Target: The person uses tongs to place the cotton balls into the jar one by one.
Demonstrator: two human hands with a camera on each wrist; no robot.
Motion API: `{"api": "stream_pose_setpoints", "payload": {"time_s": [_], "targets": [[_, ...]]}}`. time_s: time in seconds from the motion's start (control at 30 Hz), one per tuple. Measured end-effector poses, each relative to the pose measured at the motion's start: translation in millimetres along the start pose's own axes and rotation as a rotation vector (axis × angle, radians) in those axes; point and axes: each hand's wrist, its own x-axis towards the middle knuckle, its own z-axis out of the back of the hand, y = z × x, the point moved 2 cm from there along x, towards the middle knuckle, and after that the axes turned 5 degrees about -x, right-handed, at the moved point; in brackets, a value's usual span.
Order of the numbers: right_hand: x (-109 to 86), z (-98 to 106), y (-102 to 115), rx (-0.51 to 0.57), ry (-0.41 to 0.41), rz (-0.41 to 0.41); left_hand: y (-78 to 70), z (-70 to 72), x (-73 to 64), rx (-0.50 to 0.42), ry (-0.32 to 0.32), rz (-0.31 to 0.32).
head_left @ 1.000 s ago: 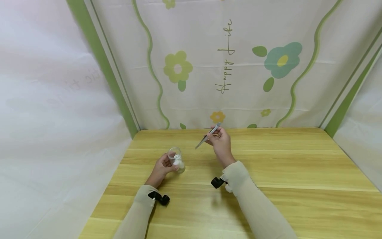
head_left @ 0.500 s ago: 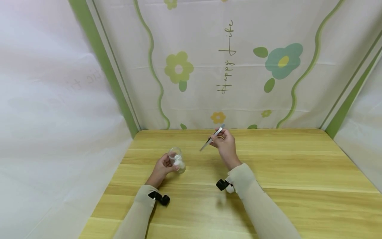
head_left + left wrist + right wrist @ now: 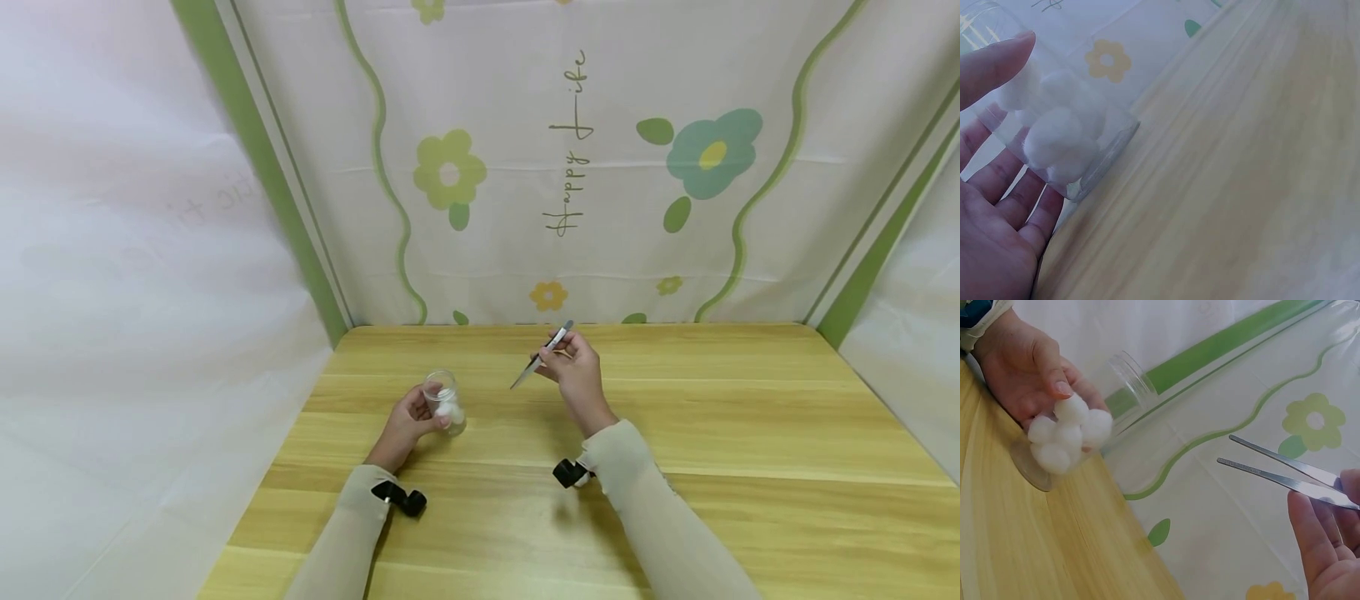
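My left hand (image 3: 401, 429) holds a clear jar (image 3: 441, 377) upright at the left of the table, thumb on one side and fingers on the other. Several white cotton balls (image 3: 1063, 434) lie in the lower part of the jar, as the right wrist view shows; its mouth is uncovered. The jar's base (image 3: 1107, 162) appears to be on the wood. To the right of the jar, my right hand (image 3: 577, 379) pinches metal tweezers (image 3: 536, 363) above the table. Their tips point down and left toward the jar, standing apart with nothing between them.
The wooden table (image 3: 750, 400) runs back to a white, flower-printed curtain (image 3: 510, 125). Another white curtain (image 3: 150, 292) hangs along the left side. A small white thing (image 3: 583, 481), mostly hidden, shows beside the right wrist camera (image 3: 567, 473).
My right hand has moved right and a little nearer to me with the tweezers, away from the jar. My left hand and the jar stay in place.
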Motion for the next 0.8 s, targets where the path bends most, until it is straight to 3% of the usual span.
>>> {"api": "stream_pose_setpoints", "payload": {"time_s": [0.8], "targets": [[-11.1, 24, 6, -0.048, 0.021, 0.039, 1.2, 1.9, -0.3, -0.002, 0.007, -0.001]]}}
